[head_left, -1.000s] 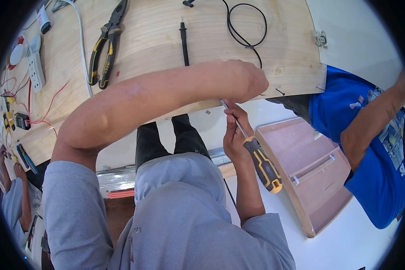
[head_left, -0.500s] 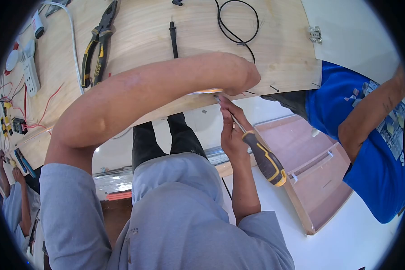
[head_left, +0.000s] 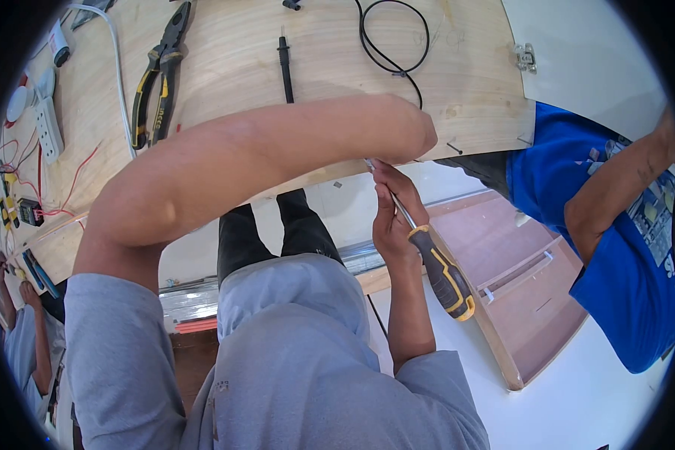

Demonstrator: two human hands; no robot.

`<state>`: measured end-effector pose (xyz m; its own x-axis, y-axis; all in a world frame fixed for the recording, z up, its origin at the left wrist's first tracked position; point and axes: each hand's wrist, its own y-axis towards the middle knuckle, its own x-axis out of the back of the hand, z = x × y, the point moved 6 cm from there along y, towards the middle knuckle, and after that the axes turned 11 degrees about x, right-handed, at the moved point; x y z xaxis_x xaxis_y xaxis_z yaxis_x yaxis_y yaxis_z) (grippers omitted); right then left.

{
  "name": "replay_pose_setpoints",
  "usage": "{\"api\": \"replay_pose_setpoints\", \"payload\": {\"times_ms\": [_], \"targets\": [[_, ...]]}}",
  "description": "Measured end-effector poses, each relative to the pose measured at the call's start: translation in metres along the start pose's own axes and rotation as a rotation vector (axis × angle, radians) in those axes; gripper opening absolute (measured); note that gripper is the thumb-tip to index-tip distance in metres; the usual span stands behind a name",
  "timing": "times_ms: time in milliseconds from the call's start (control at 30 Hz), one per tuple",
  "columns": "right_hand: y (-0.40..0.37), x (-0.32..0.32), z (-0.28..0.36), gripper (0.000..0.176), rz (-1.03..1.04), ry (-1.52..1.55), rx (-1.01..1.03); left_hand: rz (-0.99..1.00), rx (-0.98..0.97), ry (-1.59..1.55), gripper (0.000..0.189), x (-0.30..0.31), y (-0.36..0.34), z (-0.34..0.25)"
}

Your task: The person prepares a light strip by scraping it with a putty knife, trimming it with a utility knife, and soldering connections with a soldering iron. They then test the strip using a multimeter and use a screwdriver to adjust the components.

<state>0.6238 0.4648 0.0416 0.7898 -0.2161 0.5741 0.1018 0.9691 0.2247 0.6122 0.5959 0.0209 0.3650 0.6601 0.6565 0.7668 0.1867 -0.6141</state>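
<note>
Head view: right hand [head_left: 390,217] pinches the screwdriver [head_left: 444,274] shaft, tip at the plywood board [head_left: 337,60] edge. Left hand [head_left: 415,133] curls under that edge, grip hidden. With a shaft-only grip the tip could slip and jab the left hand.

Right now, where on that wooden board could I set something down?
Bare wood lies between the pliers and the black probe, and between the cable loop and the hinge. The left end of the board is crowded with a power strip and red wires; the left arm and the right hand with its screwdriver take the near edge.
</note>
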Motion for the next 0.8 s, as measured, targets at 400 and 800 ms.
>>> {"api": "replay_pose_setpoints", "payload": {"times_ms": [400,800], "targets": [[-0.008,-0.003,-0.003,0.016,0.059,0.005,-0.03,-0.141,-0.051,-0.048,0.014,0.0,0.002,-0.004],[0.007,-0.004,0.005,0.018,-0.01,-0.057,0.07,-0.07,-0.098,0.048,0.014,0.002,0.002,-0.006]]}}
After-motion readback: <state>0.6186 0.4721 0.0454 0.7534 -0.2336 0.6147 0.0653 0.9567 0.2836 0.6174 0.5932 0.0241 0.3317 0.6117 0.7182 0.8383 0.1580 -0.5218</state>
